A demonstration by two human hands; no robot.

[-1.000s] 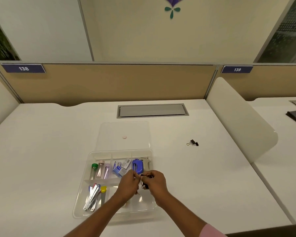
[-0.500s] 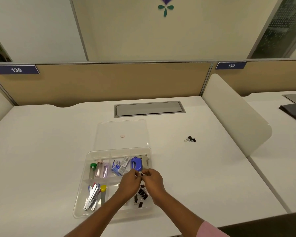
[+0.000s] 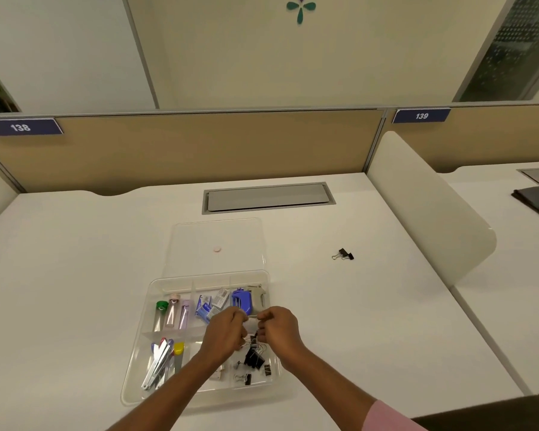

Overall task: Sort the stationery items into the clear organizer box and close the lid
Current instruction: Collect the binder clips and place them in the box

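Note:
The clear organizer box [image 3: 135, 368] lies open on the white desk, its lid [image 3: 199, 241] flat behind it. Both hands hover over its front right compartment. My left hand [image 3: 224, 332] and my right hand [image 3: 277, 326] are closed, pinching a thin pale wrapper [image 3: 252, 318] stretched between them. Black binder clips [image 3: 254, 360] hang just under the fingers and lie in that compartment. One loose binder clip [image 3: 343, 254] sits on the desk to the right of the lid.
Other compartments hold a blue stapler [image 3: 241, 301], staple boxes [image 3: 210, 304], glue tubes [image 3: 171, 312] and pens [image 3: 159, 359]. A grey cable hatch [image 3: 266, 197] lies behind the lid. A white divider [image 3: 423, 213] bounds the desk on the right.
Binder clips have dropped from between my hands into the front right compartment, where more now lie. My hands have drawn slightly apart.

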